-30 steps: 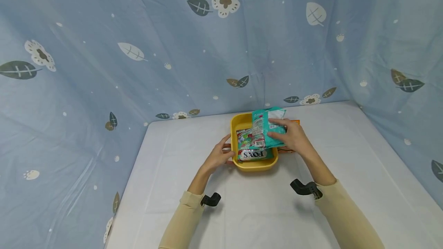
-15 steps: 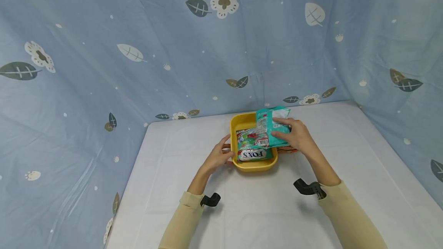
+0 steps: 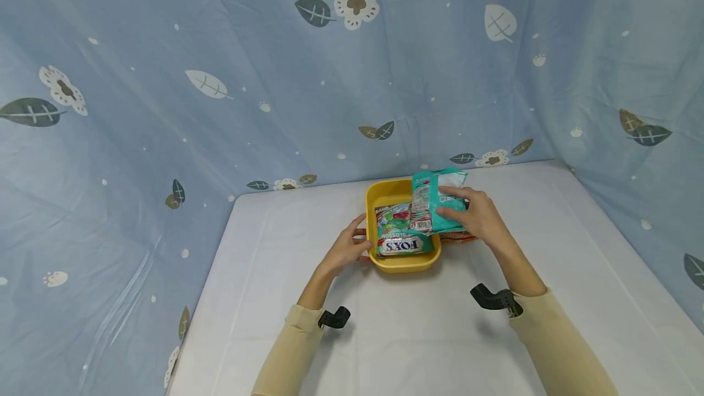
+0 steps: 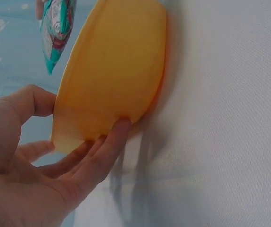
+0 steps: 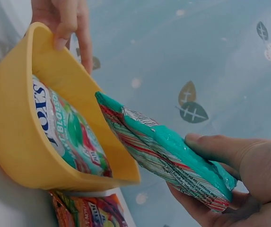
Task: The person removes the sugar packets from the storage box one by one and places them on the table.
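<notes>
A yellow plastic tub (image 3: pixel 404 266) stands on the white table, and my left hand (image 3: pixel 342 251) grips its left side. The left wrist view shows the thumb at the tub's rim and the other fingers along its outer wall (image 4: pixel 116 61). Flat inside the tub lies a green FOX'S candy bag (image 3: pixel 401 244). My right hand (image 3: pixel 477 216) pinches a second teal candy bag (image 3: pixel 434 208) between thumb and fingers, over the tub's right rim. In the right wrist view this bag (image 5: pixel 168 151) is tilted, one corner near the tub's opening.
An orange candy bag (image 5: pixel 90 210) lies on the table against the tub's right side, partly covered by the held bag in the head view. A blue printed curtain (image 3: pixel 308 78) hangs behind the white-covered table (image 3: pixel 418 335). Black camera mounts (image 3: pixel 335 318) sit on both wrists.
My right hand has shifted slightly right with the teal candy bag, uncovering more of the FOX'S bag in the tub. My left hand and the tub have stayed in place.
</notes>
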{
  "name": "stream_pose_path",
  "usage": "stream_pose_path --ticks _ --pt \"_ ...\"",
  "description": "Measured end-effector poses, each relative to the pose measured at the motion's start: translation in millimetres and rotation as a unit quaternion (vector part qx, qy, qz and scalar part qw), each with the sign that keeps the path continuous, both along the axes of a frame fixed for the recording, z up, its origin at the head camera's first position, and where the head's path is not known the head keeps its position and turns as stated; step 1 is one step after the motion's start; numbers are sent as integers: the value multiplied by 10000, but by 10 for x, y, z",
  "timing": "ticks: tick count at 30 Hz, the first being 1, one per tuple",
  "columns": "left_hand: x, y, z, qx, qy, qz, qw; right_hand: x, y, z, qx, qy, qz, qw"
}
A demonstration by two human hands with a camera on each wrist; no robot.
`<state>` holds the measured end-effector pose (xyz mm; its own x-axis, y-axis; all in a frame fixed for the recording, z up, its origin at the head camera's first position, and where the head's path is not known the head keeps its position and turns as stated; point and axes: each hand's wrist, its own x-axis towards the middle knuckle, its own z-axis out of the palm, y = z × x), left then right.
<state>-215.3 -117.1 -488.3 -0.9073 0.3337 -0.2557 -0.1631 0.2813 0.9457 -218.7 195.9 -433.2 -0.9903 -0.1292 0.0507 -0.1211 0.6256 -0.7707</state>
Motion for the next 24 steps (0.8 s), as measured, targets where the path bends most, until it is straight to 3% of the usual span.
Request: stream_pose_path --ticks 5,24 --pt "29 1 55 -46 -14 -35 10000 -8 54 -16 -26 9 -86 10000" --pt "12 2 46 -4 -54 -44 10000 6 254 -14 26 -3 -167 9999"
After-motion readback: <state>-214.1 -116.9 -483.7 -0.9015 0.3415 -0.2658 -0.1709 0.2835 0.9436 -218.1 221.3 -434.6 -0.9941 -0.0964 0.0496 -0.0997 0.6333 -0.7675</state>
